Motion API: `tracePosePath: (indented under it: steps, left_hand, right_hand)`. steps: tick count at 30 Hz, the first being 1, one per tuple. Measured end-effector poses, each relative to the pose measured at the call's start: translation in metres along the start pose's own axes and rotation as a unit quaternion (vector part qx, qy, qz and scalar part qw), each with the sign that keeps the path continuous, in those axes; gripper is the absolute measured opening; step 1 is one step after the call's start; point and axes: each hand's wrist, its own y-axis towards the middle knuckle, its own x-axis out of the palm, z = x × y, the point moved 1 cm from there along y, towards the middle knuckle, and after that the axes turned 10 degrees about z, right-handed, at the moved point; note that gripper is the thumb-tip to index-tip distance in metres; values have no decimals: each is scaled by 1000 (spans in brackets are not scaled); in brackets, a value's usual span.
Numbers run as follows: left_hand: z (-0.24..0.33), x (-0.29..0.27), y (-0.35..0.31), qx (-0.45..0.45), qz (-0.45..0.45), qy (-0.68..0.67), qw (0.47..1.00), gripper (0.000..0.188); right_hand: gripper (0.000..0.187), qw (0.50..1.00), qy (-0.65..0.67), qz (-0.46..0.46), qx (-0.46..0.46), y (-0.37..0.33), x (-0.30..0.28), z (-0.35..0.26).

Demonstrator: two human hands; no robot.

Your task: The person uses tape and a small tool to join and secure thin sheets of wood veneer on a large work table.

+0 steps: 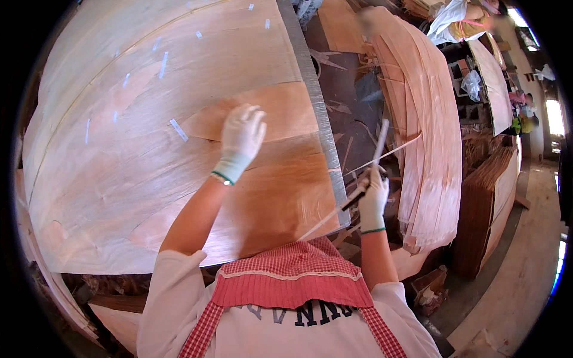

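My left hand (243, 136), in a white glove with a green cuff, lies open with its palm down on an orange-brown piece of wood veneer (286, 110). This piece sits on a large pale veneer sheet (107, 179) dotted with short white tape strips (178, 129). Just past the table's right edge, my gloved right hand (373, 203) is closed around a dark slender tool (353, 200); its exact kind is unclear. A thin pale strip (397, 149) crosses by that hand, and a wider whitish strip (382, 140) sticks up beyond the fingers.
A grey metal edge (325, 128) borders the table on the right. Beside it stands a long stack of pinkish veneer sheets (427, 131), with scraps (340, 107) lying between. Farther right is a brown veneer stack (483, 209). Other people (525, 122) are in the background.
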Motion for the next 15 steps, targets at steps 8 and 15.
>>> tracePosePath:
  steps: [8, 15]
  left_hand:
    - [35, 22, -13, 19, -22, -31, 999, 21]
    - [183, -7, 22, -262, -416, -644, 586, 31]
  right_hand:
    - [13, 991, -47, 50, -117, -6, -39, -50]
    - [24, 968, -134, -201, -60, -73, -29, -104]
